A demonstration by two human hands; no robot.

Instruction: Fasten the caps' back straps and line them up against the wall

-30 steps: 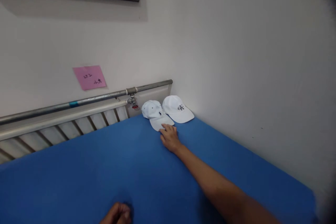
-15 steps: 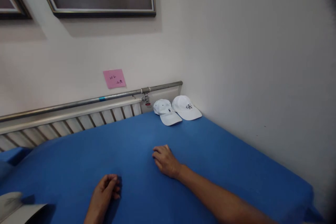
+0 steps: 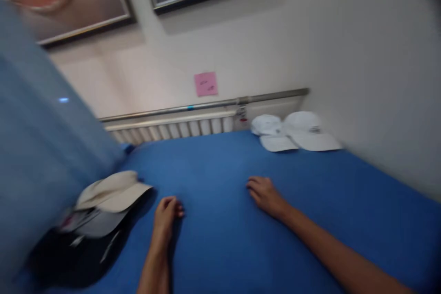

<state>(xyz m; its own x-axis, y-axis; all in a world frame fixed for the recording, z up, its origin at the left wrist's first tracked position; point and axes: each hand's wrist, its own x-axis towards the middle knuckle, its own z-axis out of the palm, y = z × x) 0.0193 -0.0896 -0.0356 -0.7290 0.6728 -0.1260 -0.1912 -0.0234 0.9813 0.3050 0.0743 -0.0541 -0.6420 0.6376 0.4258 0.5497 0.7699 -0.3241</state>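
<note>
My left hand (image 3: 167, 213) rests on the blue-covered surface (image 3: 210, 248), its fingers loosely curled in and nothing visible in them. Just left of it lies a cream cap (image 3: 113, 190), which overlaps a grey cap (image 3: 103, 223); below these is a dark cap (image 3: 74, 257), blurred. Farther right, my right hand (image 3: 265, 196) lies palm down on the cover, holding nothing, with its fingers slightly bent and apart. Beyond that hand, two white caps sit side by side in the far corner: a left one (image 3: 272, 132) and a right one (image 3: 310, 129) with a dark mark.
A light blue curtain (image 3: 51, 115) hangs along the left side. Behind the surface are a radiator (image 3: 175, 128), a metal pipe (image 3: 161, 111) and a pink note (image 3: 206, 84) on the wall. Framed pictures hang above; a bare wall (image 3: 375, 78) bounds the right.
My view has swung left, so the scene shifts right and the curtain and stacked caps come into view. Both hands stay on the cover in much the same poses; the white caps stay put.
</note>
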